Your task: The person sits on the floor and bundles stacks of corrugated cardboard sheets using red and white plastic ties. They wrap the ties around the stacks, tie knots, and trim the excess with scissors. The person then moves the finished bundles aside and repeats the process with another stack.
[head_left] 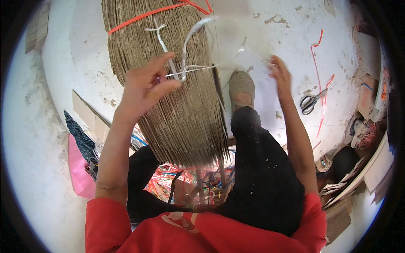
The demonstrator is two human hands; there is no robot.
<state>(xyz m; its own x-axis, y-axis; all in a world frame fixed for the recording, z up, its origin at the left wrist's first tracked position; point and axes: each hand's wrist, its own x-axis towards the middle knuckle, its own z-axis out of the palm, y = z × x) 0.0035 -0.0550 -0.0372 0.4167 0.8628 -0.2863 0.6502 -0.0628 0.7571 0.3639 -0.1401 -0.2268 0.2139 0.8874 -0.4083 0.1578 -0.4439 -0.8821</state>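
A tall stack of brown cardboard sheets lies between my legs, edges facing up. White plastic twine crosses its top, with a clear loop curving out to the right. My left hand is over the stack's left side, gripping the twine, its thumb and forefinger curved around the crossing strands. My right hand is raised to the right of the stack, apart from the twine. Its fingers are stretched out, slightly blurred, and I see nothing in them.
Red twine wraps the stack's far end. Black-handled scissors lie on the floor at right beside loose red strands. My shoe is beside the stack. Colourful scraps lie beneath; cardboard pieces crowd the right edge.
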